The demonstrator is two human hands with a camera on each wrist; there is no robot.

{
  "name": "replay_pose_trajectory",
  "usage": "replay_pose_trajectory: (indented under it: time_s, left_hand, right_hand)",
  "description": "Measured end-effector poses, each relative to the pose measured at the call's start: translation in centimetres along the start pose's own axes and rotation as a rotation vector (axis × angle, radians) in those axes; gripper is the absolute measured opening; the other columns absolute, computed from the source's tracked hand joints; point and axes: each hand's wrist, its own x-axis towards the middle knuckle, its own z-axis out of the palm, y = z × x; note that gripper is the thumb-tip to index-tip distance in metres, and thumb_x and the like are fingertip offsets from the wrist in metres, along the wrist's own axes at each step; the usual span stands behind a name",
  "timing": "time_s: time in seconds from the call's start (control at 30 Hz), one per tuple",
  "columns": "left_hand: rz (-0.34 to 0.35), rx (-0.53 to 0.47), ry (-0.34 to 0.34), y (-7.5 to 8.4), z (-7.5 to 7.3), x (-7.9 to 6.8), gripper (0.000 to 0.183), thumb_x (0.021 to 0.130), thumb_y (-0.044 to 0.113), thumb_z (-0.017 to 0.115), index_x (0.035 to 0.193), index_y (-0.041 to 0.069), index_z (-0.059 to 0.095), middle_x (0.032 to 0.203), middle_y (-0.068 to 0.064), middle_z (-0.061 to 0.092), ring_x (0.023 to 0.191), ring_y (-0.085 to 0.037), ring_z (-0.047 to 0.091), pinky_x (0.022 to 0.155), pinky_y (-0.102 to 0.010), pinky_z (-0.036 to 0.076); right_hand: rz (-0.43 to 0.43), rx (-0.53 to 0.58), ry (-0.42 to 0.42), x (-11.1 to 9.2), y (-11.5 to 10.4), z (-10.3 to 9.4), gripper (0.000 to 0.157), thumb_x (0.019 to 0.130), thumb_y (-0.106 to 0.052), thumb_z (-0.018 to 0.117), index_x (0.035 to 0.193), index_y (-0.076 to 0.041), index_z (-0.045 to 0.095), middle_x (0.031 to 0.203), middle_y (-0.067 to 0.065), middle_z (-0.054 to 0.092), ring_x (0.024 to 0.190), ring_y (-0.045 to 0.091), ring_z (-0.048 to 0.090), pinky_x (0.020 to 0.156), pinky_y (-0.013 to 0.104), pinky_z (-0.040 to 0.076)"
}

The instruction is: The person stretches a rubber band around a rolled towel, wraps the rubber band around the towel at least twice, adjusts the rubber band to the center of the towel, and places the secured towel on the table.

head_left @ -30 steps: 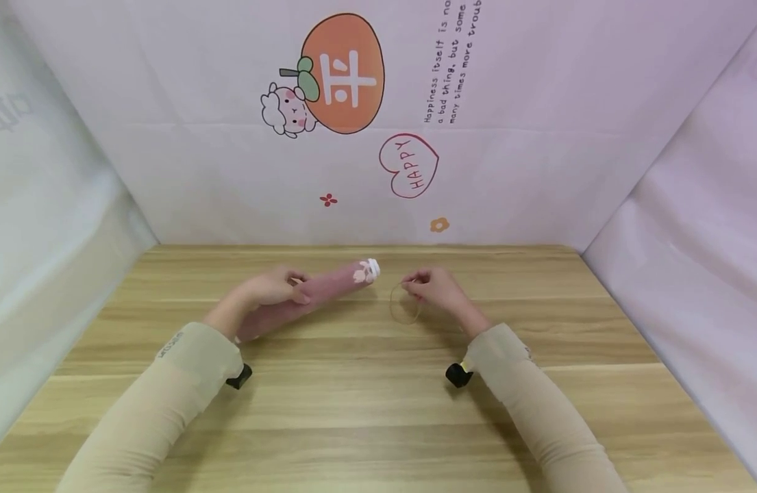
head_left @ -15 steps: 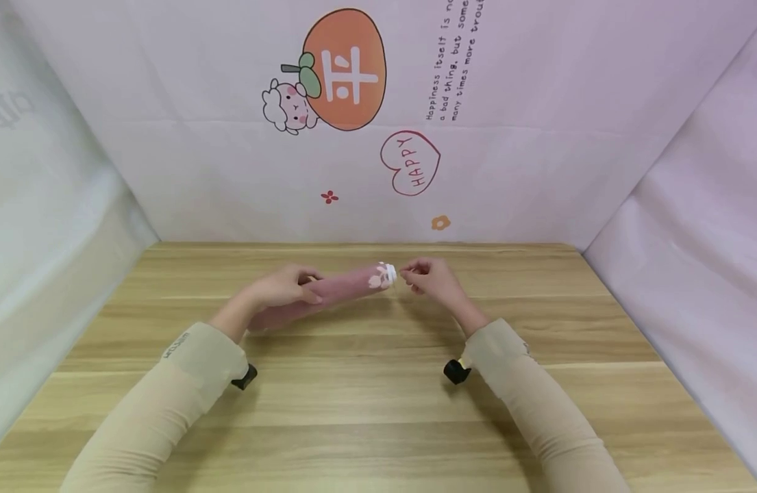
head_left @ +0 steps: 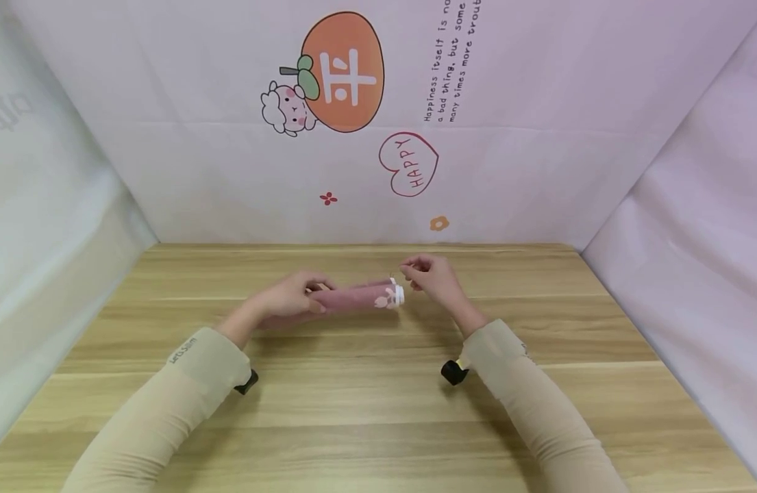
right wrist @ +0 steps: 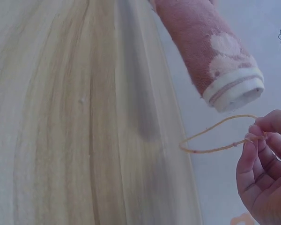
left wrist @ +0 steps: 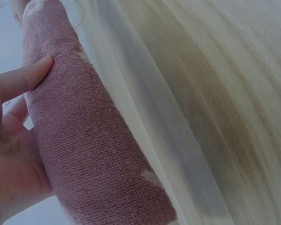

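A rolled-up towel (head_left: 352,299), dusty pink with pale motifs and a white banded end, is gripped near its middle by my left hand (head_left: 292,294). In the left wrist view the thumb lies across the terry surface of the roll. My right hand (head_left: 438,279) pinches a thin yellow-tan rubber band (right wrist: 203,151) between thumb and fingertips, just right of the towel's white end. The right wrist view shows the band hanging as an open loop, right in front of that end and not around it. The palm-side fingers of my left hand are partly hidden behind the roll.
Both hands are over a wood-grain table (head_left: 353,411). White cloth walls (head_left: 526,185) with printed cartoons and lettering rise behind its far edge and on both sides. Small black cameras (head_left: 455,372) sit at the wrists.
My left hand has carried the towel rightward, and the roll has swung closer to level. Its white end is now beside my right hand, which has moved only slightly with the rubber band.
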Motion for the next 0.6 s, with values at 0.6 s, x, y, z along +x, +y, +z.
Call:
replay_pose_trajectory:
  time_s: [0.6]
  left_hand:
    - [-0.007,0.026,0.008,0.16,0.68,0.07,0.041,0.095,-0.002,0.067,0.134,0.007,0.063,0.137,-0.021,0.059,0.128,-0.041,0.054,0.104,-0.057,0.047]
  right_hand:
    - [-0.104,-0.036,-0.029,-0.44,-0.91,0.89,0.015,0.1,-0.009,0.069,0.107,0.004,0.074,0.075,0.006,0.063,0.063,0.014,0.058,0.069,0.045,0.058]
